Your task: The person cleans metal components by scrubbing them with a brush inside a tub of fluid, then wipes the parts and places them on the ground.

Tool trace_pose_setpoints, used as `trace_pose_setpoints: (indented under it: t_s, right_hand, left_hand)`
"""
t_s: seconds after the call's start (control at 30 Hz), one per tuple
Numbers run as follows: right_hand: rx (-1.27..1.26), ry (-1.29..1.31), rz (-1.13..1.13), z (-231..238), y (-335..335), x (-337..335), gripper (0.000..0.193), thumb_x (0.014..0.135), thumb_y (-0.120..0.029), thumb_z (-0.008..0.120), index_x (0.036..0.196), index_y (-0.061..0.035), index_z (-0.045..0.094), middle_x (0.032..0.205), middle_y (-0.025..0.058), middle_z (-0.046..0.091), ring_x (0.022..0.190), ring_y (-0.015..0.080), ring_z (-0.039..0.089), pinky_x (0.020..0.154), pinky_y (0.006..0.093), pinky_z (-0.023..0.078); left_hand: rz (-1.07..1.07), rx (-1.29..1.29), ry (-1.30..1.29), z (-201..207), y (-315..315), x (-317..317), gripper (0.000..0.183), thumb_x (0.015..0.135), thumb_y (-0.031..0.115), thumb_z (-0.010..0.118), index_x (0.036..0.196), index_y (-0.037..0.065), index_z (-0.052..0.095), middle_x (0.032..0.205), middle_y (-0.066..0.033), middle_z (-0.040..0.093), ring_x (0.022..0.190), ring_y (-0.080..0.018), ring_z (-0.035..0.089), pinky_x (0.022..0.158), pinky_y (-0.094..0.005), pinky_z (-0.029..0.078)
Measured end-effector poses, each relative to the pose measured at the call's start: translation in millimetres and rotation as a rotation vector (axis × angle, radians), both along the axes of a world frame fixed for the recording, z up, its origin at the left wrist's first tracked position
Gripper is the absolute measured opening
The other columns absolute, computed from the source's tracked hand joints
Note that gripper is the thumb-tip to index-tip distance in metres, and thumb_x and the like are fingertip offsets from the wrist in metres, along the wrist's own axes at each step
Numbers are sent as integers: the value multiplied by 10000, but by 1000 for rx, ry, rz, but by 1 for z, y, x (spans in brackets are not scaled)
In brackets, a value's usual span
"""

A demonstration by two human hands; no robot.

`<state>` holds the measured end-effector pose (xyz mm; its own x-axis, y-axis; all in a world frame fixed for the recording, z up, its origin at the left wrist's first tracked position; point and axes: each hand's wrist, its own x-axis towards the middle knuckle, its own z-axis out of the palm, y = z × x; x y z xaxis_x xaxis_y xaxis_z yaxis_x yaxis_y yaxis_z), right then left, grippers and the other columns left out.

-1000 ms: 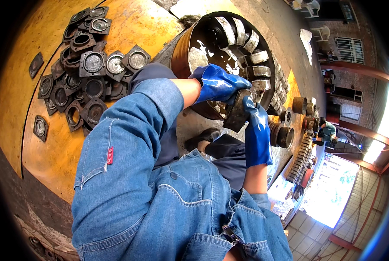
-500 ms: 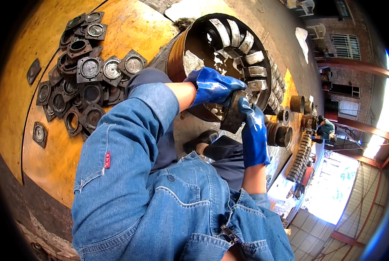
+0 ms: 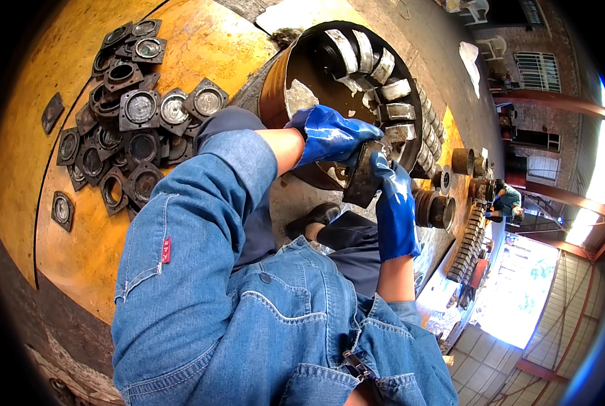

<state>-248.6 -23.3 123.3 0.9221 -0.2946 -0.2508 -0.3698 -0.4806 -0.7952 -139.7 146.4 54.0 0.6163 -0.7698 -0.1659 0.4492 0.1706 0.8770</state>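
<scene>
Dark block (image 3: 362, 181) apparently near drum rim (image 3: 408, 65)

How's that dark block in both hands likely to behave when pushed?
The dark block is probably stiff: its edges look straight, with no sag between the left hand and right hand. It may be slippery, since the blue gloves shine as if wet. Its flat-looking side suggests sliding rather than rolling.

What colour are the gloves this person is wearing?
The gloves are shiny blue, shown best in the head view.
</scene>
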Motion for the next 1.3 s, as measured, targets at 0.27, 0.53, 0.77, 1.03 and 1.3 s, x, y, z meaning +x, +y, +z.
trace_pose_setpoints:
  t_s: [0.27, 0.53, 0.77, 1.03, 1.3]
  right_hand:
    - [29, -1, -5, 7, 6, -1, 462, 1005, -466, 677, 1136, -24, 717, 973, -16, 646, 911, 118, 540, 865, 283, 430]
    - [49, -1, -65, 6, 9, -2, 460, 1005, -467, 678, 1135, -27, 718, 977, -16, 649, 914, 117, 540, 869, 284, 431]
    - [114, -31, -63, 5, 8, -6, 472, 1007, -453, 676, 1174, -13, 716, 1011, -7, 660, 953, 117, 548, 905, 283, 427]
    - [168, 35, -42, 18, 15, -1, 466, 1009, -428, 686, 1215, -10, 700, 1057, 7, 660, 979, 119, 556, 945, 283, 435]
    - [95, 76, -71, 11, 8, 3, 450, 1003, -444, 693, 1178, -29, 709, 1015, -1, 651, 940, 117, 543, 887, 276, 432]
  left_hand:
    - [-12, 51, 6, 13, 7, -1, 426, 1119, 271, 434, 1497, 164, 597, 897, -53, 695, 763, -113, 628, 755, -263, 525]
    - [2, -12, 135, 7, -4, 2, 414, 1122, 284, 445, 1474, 151, 617, 943, -37, 705, 779, -114, 621, 753, -260, 528]
    - [-13, 9, 67, 11, 1, 1, 408, 1119, 297, 464, 1463, 149, 626, 1075, -29, 718, 758, -106, 612, 761, -257, 536]
    - [-24, -25, 99, 10, 0, 1, 406, 1118, 313, 471, 1452, 151, 634, 1138, -45, 714, 800, -112, 625, 774, -261, 544]
    - [17, -126, 94, -16, -14, 4, 377, 1104, 322, 517, 1391, 112, 641, 1122, -51, 728, 878, -128, 697, 758, -258, 588]
